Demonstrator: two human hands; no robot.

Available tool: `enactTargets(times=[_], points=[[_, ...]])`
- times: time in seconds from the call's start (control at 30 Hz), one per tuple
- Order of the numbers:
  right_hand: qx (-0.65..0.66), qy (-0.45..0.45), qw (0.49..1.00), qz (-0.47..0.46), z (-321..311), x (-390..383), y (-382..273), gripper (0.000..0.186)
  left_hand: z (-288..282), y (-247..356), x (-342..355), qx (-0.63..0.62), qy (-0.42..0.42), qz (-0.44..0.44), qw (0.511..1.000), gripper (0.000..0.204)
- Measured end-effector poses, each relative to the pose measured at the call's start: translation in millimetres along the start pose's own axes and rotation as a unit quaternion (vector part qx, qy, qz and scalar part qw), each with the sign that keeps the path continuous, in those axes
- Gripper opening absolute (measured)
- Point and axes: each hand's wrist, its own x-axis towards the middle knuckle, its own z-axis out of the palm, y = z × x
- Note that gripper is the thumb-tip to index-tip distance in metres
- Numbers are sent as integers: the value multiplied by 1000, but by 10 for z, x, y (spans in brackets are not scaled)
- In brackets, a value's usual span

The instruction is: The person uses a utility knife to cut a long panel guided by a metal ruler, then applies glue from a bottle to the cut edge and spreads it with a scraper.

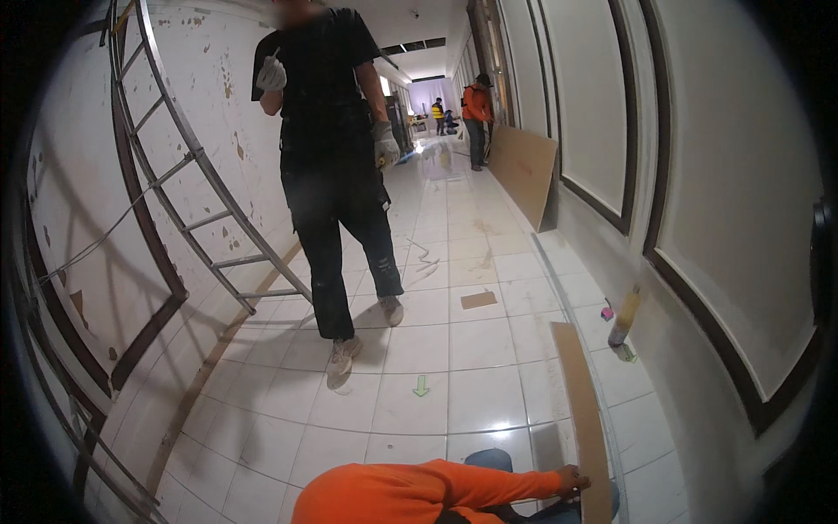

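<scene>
My left arm in an orange sleeve reaches rightward along the bottom of the view. At its end my left hand (572,480) is closed on the left edge of a long, narrow brown board strip (580,397). The strip runs away from me near the right wall, and its near end is cut off by the lower edge. Blue trouser knees (487,458) show on either side of the hand. My right hand is out of sight.
A person (327,131) in black with pale gloves stands ahead. A metal ladder (209,175) leans left. At right are a yellowish bottle (625,316) and a large brown board (524,170) beside a person in orange (476,109). A cardboard scrap (478,300) lies on the tiles.
</scene>
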Motion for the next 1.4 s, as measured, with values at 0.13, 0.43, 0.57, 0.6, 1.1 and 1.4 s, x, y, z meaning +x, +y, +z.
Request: enactTargets(times=[0.13, 0.43, 0.57, 0.6, 1.1, 1.4], points=[[85, -10, 996, 19, -35, 15, 38, 27, 6, 76, -4, 467, 68, 236, 850, 28], [-20, -42, 999, -7, 61, 142, 79, 33, -80, 409, -85, 341, -53, 102, 933, 24], [-74, -70, 995, -19, 28, 191, 15, 32, -85, 175, 77, 237, -67, 77, 966, 23], [-82, -48, 995, -26, 4, 192, -27, 32, -83, 109, 129, 301, -36, 153, 941, 25], [61, -44, 995, 71, -126, 70, -243, 34, -258, 703, -171, 160, -82, -65, 982, 50], [98, -36, 992, 70, -336, 130, -395, 31, -217, 1172, -429, -39, -10, -141, 989, 34]])
